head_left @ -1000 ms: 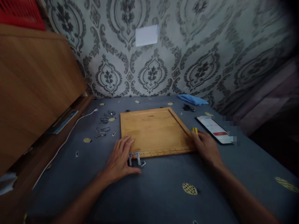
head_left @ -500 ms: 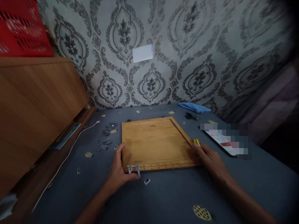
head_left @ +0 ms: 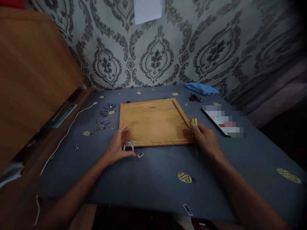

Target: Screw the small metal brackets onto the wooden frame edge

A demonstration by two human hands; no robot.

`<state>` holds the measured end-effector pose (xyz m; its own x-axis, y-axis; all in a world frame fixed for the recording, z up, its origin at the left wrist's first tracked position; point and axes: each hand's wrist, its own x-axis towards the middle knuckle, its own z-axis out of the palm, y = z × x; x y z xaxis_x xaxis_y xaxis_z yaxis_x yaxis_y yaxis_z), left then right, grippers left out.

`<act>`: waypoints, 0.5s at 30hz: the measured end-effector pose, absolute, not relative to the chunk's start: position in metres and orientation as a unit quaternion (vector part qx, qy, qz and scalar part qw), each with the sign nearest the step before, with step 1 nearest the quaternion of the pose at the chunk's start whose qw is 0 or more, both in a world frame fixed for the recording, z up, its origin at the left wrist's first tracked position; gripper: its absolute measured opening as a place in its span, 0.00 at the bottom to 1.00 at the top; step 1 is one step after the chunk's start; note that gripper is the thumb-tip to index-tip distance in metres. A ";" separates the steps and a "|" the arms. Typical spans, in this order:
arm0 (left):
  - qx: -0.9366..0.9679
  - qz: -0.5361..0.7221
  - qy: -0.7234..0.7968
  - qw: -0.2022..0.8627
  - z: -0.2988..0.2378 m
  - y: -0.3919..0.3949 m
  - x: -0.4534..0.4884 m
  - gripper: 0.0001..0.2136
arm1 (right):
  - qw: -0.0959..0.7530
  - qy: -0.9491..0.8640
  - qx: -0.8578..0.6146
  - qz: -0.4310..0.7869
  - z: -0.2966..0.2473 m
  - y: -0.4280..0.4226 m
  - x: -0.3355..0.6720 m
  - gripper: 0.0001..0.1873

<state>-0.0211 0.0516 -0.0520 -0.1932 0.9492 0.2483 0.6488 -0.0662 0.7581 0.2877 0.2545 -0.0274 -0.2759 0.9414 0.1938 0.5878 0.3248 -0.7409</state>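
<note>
A wooden panel (head_left: 153,121) with a raised frame lies flat on the cloth-covered table, a row of small holes along its near edge. Metal hooks (head_left: 131,145) sit at the left end of that edge. My left hand (head_left: 117,145) is at this corner, thumb stretched out below the hooks and fingers over the panel's left edge. At the panel's right near corner, my right hand (head_left: 205,139) is closed around a screwdriver (head_left: 194,121); its yellow handle end shows above the fist and a thin shaft below.
Several loose metal hooks (head_left: 103,122) lie left of the panel. A white cable (head_left: 69,127) runs beside the wooden cabinet (head_left: 35,64). To the right are a phone-like device (head_left: 216,119), a dark small item (head_left: 195,97) and a blue cloth (head_left: 201,88) near the wall.
The view has tilted down, so the table's front edge now shows. My left hand has shifted further over the hooks, its fingers onto the panel. My right hand still grips the screwdriver.
</note>
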 end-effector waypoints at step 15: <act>0.694 0.310 0.642 0.096 -0.045 0.043 -0.013 0.45 | 0.365 -0.728 -0.510 0.278 -0.024 0.254 0.283 0.27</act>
<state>-0.0134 0.0434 -0.0447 -0.0175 0.9514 0.3076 0.8328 -0.1564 0.5310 0.2835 0.2535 -0.0240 -0.2138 0.9451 0.2472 0.5401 0.3252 -0.7762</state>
